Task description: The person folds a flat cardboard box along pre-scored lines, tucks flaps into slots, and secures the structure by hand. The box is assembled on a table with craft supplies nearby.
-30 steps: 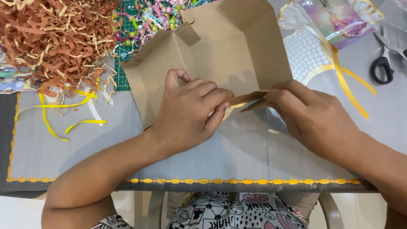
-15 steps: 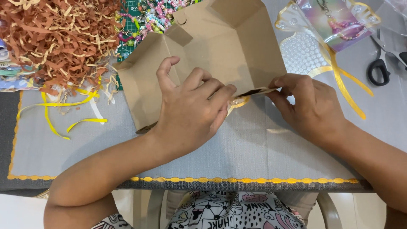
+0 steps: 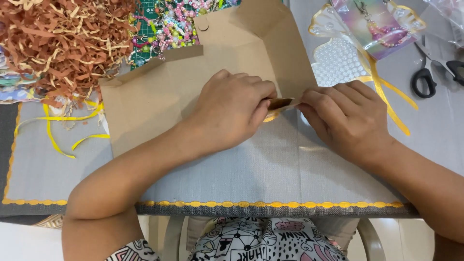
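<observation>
- The flat brown cardboard box piece (image 3: pixel 193 82) lies on the grey mat (image 3: pixel 270 169).
- The left hand (image 3: pixel 232 108) presses it down; its fingers pinch a small flap (image 3: pixel 279 103).
- The right hand (image 3: pixel 345 118) pinches the same flap.
- It looks light, thin and bendy; the folds seem best to hold.

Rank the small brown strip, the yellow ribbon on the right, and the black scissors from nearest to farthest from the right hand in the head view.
From the right hand:
1. Small brown strip: pinched at its fingers, just to the left.
2. Yellow ribbon: just beyond the knuckles, up and to the right.
3. Black scissors: farthest, near the right edge of the table.
</observation>
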